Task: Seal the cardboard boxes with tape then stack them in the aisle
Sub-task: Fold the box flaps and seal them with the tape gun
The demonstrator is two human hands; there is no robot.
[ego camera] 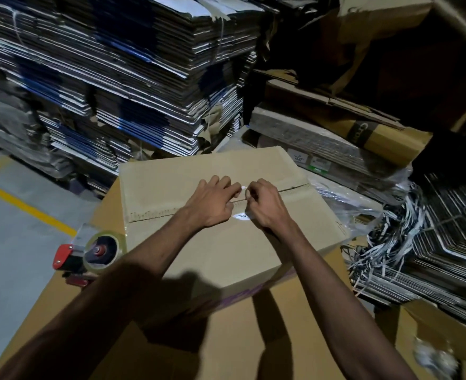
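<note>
Head view: both hands (pixel 211 201) (pixel 264 205) press cardboard box (pixel 226 250) seam.

A closed cardboard box (pixel 226 242) sits on a larger sheet of brown cardboard (pixel 281 338). Both hands rest on its top at the centre seam (pixel 155 215): the left hand (pixel 212 204) lies knuckles up with fingers curled toward the seam, and the right hand (pixel 264 204) is just beside it, fingertips pinched together at the seam. A small white label (pixel 241 216) shows between the wrists. A red-handled tape dispenser (pixel 89 253) with a clear roll lies at the box's left edge. Stacks of flattened cartons (pixel 116 78) rise behind, and a yellow floor line (pixel 26 207) runs on the left.
</note>
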